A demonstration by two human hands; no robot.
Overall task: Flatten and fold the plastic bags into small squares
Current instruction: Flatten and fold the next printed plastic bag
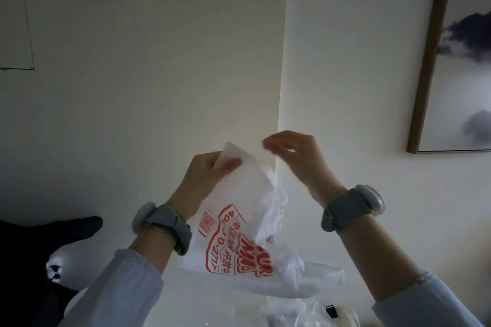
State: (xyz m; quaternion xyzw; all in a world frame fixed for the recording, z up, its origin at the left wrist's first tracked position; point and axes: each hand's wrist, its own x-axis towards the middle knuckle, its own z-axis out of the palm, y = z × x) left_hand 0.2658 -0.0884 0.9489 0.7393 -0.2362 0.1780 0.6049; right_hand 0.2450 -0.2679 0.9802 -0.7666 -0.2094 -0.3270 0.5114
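A white plastic bag (239,215) with red print hangs in the air in front of a pale wall. My left hand (204,178) grips its upper left corner between thumb and fingers. My right hand (292,156) is raised just right of the bag's top, thumb and fingertips pinched together on what looks like a thin edge of the bag. The bag's right side is bunched and crumpled. Its lower end trails down to a white surface (186,300).
Several more crumpled clear and white bags (292,310) lie on the surface below, beside a small black object (331,310). A dark shape (47,241) sits at the lower left. A framed picture (457,61) hangs on the wall at right.
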